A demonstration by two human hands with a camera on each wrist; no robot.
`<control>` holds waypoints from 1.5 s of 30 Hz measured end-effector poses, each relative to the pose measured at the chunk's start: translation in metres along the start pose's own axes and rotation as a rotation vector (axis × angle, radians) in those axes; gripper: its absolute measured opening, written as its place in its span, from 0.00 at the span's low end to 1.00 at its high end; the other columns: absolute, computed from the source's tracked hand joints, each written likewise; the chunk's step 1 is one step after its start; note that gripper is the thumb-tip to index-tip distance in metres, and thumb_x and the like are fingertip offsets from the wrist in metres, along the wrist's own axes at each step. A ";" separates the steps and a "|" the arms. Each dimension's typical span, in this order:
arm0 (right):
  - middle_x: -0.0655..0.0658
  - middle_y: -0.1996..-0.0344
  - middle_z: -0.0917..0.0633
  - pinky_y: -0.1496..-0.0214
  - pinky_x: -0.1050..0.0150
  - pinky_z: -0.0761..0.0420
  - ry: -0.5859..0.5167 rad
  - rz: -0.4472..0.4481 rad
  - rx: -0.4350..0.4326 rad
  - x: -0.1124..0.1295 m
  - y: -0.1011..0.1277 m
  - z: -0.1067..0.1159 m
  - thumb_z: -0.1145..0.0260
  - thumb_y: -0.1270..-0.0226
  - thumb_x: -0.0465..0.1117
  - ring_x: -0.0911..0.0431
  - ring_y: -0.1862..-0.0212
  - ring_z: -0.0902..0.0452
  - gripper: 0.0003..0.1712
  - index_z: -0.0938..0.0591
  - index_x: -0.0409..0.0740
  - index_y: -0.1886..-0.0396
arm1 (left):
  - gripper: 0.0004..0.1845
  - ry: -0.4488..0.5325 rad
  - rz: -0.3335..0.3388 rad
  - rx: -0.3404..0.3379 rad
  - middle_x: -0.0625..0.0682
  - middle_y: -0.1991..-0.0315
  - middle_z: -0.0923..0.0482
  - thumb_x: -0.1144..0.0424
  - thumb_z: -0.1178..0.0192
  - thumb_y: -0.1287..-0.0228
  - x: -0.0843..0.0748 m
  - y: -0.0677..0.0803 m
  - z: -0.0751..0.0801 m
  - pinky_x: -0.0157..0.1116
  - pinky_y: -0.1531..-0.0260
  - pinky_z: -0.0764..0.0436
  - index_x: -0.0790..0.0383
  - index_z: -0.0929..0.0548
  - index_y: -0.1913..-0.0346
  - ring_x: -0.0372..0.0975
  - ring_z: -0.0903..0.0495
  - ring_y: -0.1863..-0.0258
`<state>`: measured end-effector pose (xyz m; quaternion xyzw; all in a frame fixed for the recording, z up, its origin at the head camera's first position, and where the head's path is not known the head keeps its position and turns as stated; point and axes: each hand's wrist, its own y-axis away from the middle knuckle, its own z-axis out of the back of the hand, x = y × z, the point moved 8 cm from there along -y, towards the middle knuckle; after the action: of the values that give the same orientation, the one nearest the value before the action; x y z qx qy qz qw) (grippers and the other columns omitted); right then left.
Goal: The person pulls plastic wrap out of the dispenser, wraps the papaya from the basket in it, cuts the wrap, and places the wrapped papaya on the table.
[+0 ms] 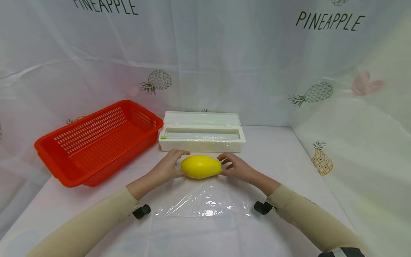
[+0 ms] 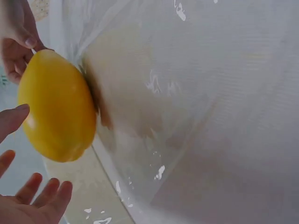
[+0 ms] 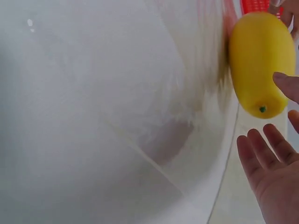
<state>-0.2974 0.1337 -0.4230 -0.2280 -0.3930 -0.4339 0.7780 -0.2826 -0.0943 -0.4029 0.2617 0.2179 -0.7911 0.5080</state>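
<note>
A yellow fruit (image 1: 200,166) is flanked by two hands at the far edge of a sheet of cling film (image 1: 202,201).

The fruit is laid on its side on the white table (image 1: 289,157), just in front of the white film dispenser box (image 1: 202,137), whose lid is raised. The left hand (image 1: 167,167) is placed at the fruit's left end and the right hand (image 1: 236,167) at its right end, with the fingers of both spread and relaxed. In the wrist views a small gap is seen between palms and fruit, so whether the fingertips touch it cannot be told. A red slotted basket (image 1: 96,142) is set to the left of the box. The backdrop is formed by a pineapple-printed cloth (image 1: 311,92).
</note>
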 end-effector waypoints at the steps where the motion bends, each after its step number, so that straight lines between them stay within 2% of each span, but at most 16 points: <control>1: 0.40 0.43 0.25 0.44 0.51 0.22 0.014 -0.001 -0.004 0.002 0.003 0.002 0.27 0.41 0.34 0.44 0.43 0.27 0.29 0.27 0.37 0.41 | 0.38 -0.016 -0.021 -0.011 0.56 0.40 0.32 0.65 0.23 0.52 -0.003 0.004 0.003 0.50 0.40 0.28 0.55 0.27 0.36 0.50 0.30 0.40; 5: 0.41 0.44 0.24 0.43 0.50 0.24 0.059 -0.010 -0.002 0.007 0.023 0.012 0.27 0.41 0.35 0.46 0.44 0.26 0.29 0.27 0.38 0.41 | 0.34 -0.080 -0.104 -0.025 0.54 0.43 0.29 0.65 0.23 0.52 -0.018 0.023 0.014 0.49 0.40 0.29 0.56 0.24 0.40 0.48 0.29 0.42; 8: 0.42 0.47 0.21 0.43 0.50 0.24 0.095 -0.001 0.043 0.010 0.040 0.012 0.27 0.40 0.36 0.47 0.46 0.25 0.28 0.26 0.38 0.42 | 0.31 -0.109 -0.138 0.014 0.52 0.46 0.26 0.64 0.23 0.52 -0.022 0.039 0.015 0.48 0.41 0.27 0.57 0.22 0.42 0.46 0.28 0.44; 10: 0.43 0.50 0.19 0.44 0.52 0.24 0.126 0.012 0.089 0.011 0.052 0.009 0.27 0.40 0.37 0.49 0.48 0.25 0.26 0.24 0.39 0.43 | 0.29 -0.102 -0.157 0.067 0.51 0.49 0.24 0.63 0.23 0.51 -0.022 0.050 0.011 0.46 0.44 0.25 0.57 0.21 0.44 0.45 0.26 0.47; 14: 0.51 0.57 0.17 0.49 0.58 0.23 0.164 0.053 0.186 0.007 0.074 -0.002 0.25 0.42 0.39 0.52 0.54 0.24 0.21 0.21 0.45 0.50 | 0.24 -0.083 -0.194 0.224 0.46 0.58 0.21 0.60 0.23 0.51 -0.017 0.070 -0.004 0.42 0.51 0.21 0.57 0.19 0.50 0.40 0.24 0.56; 17: 0.55 0.61 0.17 0.53 0.63 0.23 0.169 0.078 0.268 0.000 0.088 -0.013 0.23 0.46 0.43 0.56 0.57 0.24 0.18 0.19 0.51 0.57 | 0.21 -0.068 -0.224 0.339 0.40 0.65 0.24 0.58 0.22 0.53 -0.012 0.085 -0.017 0.36 0.57 0.21 0.54 0.18 0.56 0.35 0.25 0.61; 21: 0.59 0.66 0.19 0.56 0.68 0.24 0.207 0.150 0.360 -0.007 0.100 -0.024 0.21 0.50 0.50 0.62 0.61 0.26 0.17 0.19 0.56 0.64 | 0.20 -0.076 -0.277 0.440 0.37 0.70 0.28 0.58 0.21 0.55 -0.007 0.098 -0.027 0.29 0.62 0.25 0.51 0.20 0.60 0.31 0.28 0.66; 27: 0.64 0.70 0.24 0.56 0.71 0.27 0.330 0.269 0.397 -0.008 0.105 -0.032 0.21 0.56 0.59 0.67 0.62 0.31 0.20 0.19 0.59 0.68 | 0.20 -0.142 -0.300 0.541 0.36 0.70 0.31 0.61 0.21 0.57 -0.001 0.107 -0.034 0.28 0.63 0.27 0.50 0.20 0.61 0.30 0.30 0.68; 32: 0.64 0.69 0.26 0.57 0.73 0.29 0.402 0.321 0.412 -0.006 0.109 -0.036 0.19 0.57 0.57 0.68 0.61 0.33 0.21 0.20 0.60 0.68 | 0.19 -0.165 -0.275 0.599 0.37 0.72 0.33 0.63 0.21 0.56 0.003 0.109 -0.038 0.27 0.66 0.28 0.50 0.20 0.63 0.29 0.33 0.71; 39: 0.66 0.66 0.23 0.53 0.69 0.25 0.377 0.247 0.439 -0.008 0.112 -0.031 0.19 0.54 0.43 0.68 0.58 0.29 0.16 0.16 0.60 0.67 | 0.14 -0.137 -0.244 0.603 0.37 0.77 0.32 0.68 0.23 0.54 0.007 0.110 -0.036 0.27 0.69 0.27 0.52 0.20 0.70 0.29 0.32 0.75; 45: 0.67 0.64 0.20 0.50 0.66 0.22 0.384 0.198 0.398 -0.011 0.114 -0.023 0.22 0.50 0.36 0.67 0.56 0.26 0.12 0.12 0.57 0.69 | 0.11 -0.106 -0.197 0.610 0.35 0.79 0.31 0.70 0.26 0.50 0.013 0.109 -0.037 0.27 0.71 0.26 0.51 0.18 0.72 0.28 0.31 0.77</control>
<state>-0.1942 0.1826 -0.4466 -0.0219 -0.2919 -0.3055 0.9061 -0.1795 -0.1228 -0.4482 0.3383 -0.0318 -0.8777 0.3378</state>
